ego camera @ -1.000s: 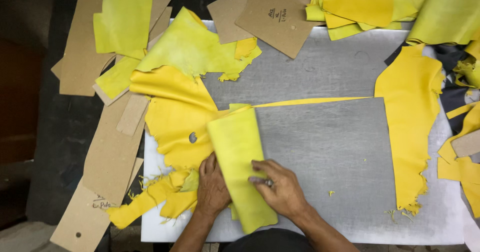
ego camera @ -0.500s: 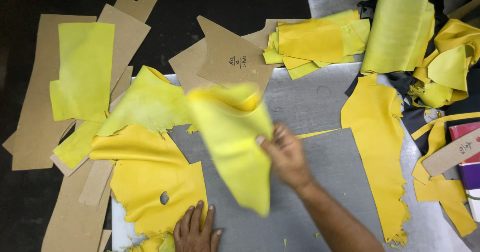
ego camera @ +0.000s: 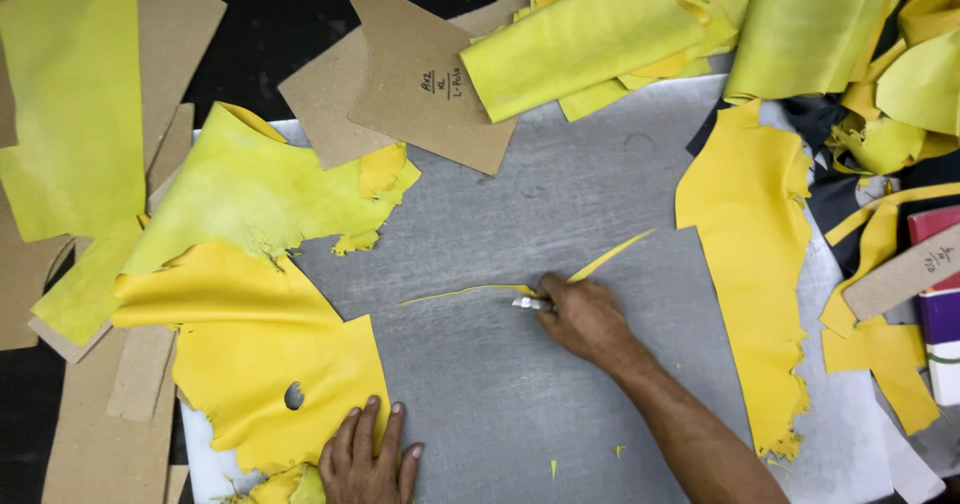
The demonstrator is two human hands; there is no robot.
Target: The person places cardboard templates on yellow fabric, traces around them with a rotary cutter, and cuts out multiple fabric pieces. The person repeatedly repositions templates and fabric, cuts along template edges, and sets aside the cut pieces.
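My right hand is closed in a narrow grip around a small metal-tipped cutting tool, its tip just touching a thin yellow leather strip that lies across the middle of the grey cutting mat on the worktop. A second sliver runs up and to the right from my knuckles. My left hand lies flat with fingers spread, holding nothing, pressing the lower edge of a large yellow leather hide with a small hole in it, at the mat's left side. Another yellow hide piece with a ragged edge lies at the mat's right. A brown cardboard pattern sits above the mat, beside rolled yellow leather.
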